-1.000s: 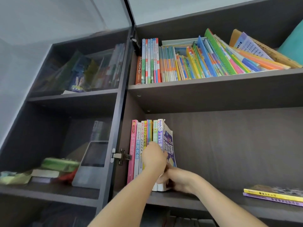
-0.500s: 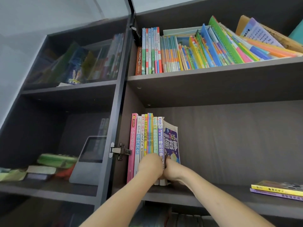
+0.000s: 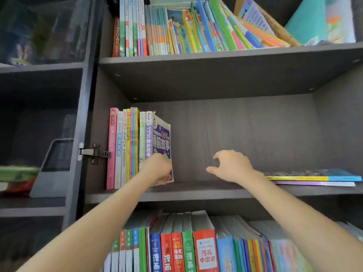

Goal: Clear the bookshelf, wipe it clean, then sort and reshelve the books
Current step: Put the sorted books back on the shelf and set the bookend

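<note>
A dark bookshelf fills the view. On its middle shelf (image 3: 206,188) several upright books (image 3: 125,146) stand at the left end, the outermost a purple storybook (image 3: 162,139). My left hand (image 3: 159,166) rests against the lower part of that purple book, fingers curled on its cover and edge. My right hand (image 3: 230,166) hovers over the bare middle of the shelf, fingers apart and holding nothing. Two flat books (image 3: 314,177) lie stacked at the shelf's right end.
The top shelf (image 3: 216,55) holds many thin colourful books, those on the right leaning. The lower shelf holds a packed row of books (image 3: 186,252). A glass door (image 3: 49,114) at the left, hinged (image 3: 94,153) to the frame, covers shelves with a grey device (image 3: 53,169).
My right hand has let go of the purple book and moved right into the bare part of the shelf. The view has tilted down, showing the lower row of books.
</note>
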Motion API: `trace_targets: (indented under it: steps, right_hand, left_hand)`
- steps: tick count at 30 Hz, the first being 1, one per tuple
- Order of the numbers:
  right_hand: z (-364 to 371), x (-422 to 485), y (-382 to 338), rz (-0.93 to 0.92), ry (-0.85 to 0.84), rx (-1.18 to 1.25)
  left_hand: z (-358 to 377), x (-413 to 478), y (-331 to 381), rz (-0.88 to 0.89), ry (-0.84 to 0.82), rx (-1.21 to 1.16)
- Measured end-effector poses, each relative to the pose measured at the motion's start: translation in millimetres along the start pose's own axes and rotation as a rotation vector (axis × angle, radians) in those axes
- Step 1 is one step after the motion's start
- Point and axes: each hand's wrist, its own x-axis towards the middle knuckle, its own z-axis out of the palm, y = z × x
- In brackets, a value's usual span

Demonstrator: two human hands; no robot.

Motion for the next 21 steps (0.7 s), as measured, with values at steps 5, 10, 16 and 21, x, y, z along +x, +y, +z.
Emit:
trace_targets:
  steps: [5,10,16,21]
  right_hand:
    - [-32,-20,118,0.152,-0.403,-0.241]
    - [-46,-30,154,0.071,-0.402,-0.299]
    - [-43,-27,137,-0.147,-0.382,-0.534]
    - [-51,-31,137,-0.082,-0.133,-0.44]
  left_hand:
    - [48,-13,37,0.099,-0.147,-0.027]
    - [86,-18,70,0.102,-0.278,-0.164]
    - [117,-23,89,0.112,-0.24,-0.253]
    - [107,-17,78,0.083,-0.216,-0.272]
